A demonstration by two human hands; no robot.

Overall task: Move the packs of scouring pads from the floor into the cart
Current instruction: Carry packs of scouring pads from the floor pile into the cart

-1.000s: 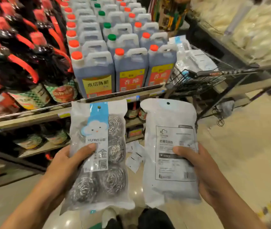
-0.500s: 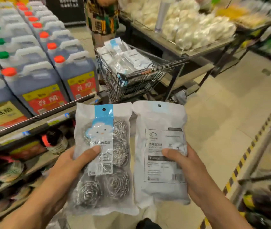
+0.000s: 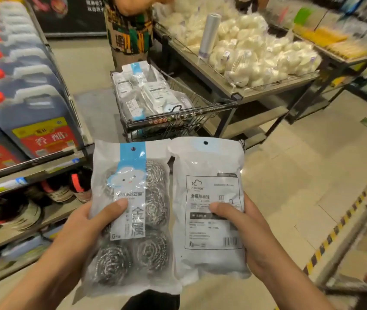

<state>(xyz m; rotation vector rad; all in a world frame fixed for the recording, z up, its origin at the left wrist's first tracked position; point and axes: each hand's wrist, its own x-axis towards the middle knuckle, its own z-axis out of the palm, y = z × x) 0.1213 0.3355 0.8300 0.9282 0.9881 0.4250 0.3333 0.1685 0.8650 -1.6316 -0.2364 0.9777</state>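
My left hand (image 3: 84,227) grips a pack of steel scouring pads (image 3: 133,220), front side up, showing a blue cloud label and several metal coils. My right hand (image 3: 247,231) grips a second pack (image 3: 209,253), its white printed back facing me. The two packs touch side by side at chest height. Straight ahead stands the black wire cart (image 3: 178,118), holding several more packs (image 3: 142,90) of the same kind.
Shelves of vinegar jugs (image 3: 28,104) line the left. A metal display table (image 3: 236,90) piled with bagged white buns stands right of the cart. A person in a patterned garment (image 3: 131,34) stands behind the cart. Another rack (image 3: 357,253) is at the right edge.
The view has swung right and toward the cart, which now lies directly ahead and closer. Both hands still hold their packs, now drawn together side by side.
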